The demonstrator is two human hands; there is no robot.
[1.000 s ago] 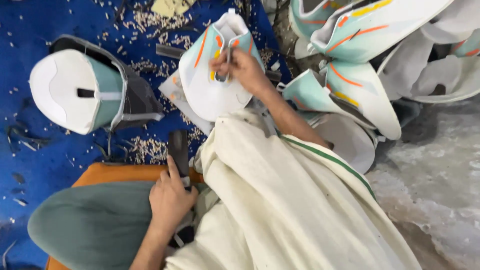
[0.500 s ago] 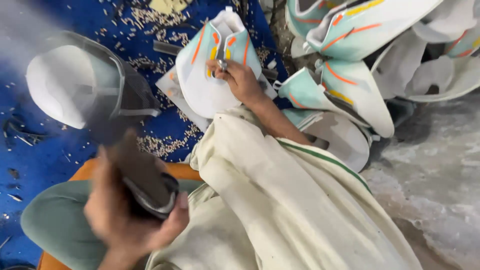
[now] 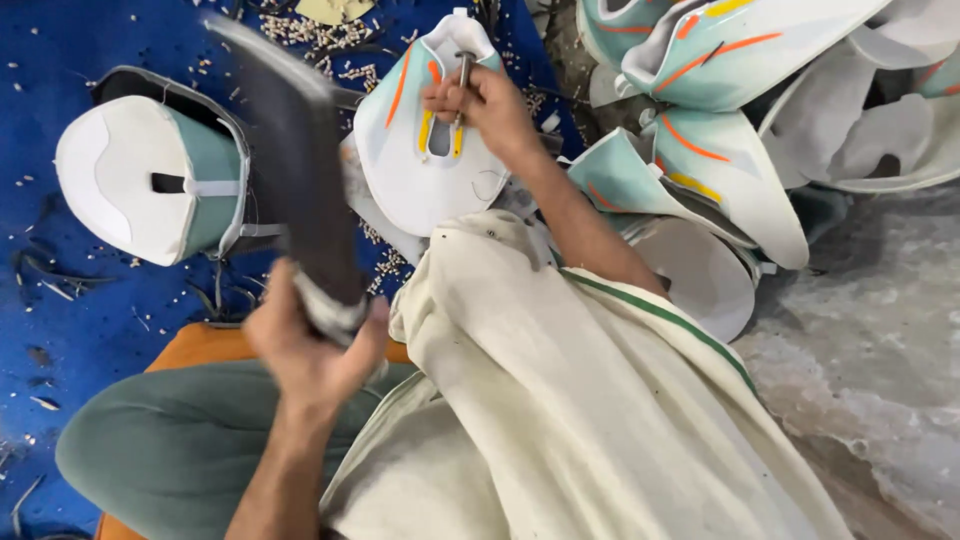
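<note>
Left hand (image 3: pixel 312 345) grips a dark mallet (image 3: pixel 290 150) (blurred) — right hand (image 3: pixel 485 100) pinches a metal punch (image 3: pixel 463 72) on the shoe upper (image 3: pixel 420 170).

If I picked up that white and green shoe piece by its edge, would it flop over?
Probably a little: the shoe piece looks thin and flat, like sheet material. It likely feels light. The right hand pins it with a metal punch, so it may slide.

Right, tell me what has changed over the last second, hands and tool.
The left hand has swung the dark striking tool up from beside the knee; its head is now raised and blurred over the blue mat. The grip has not been let go. The right hand still pinches the metal punch upright on the white and teal shoe upper piece. The white and teal piece on the mat lies as before.
</note>
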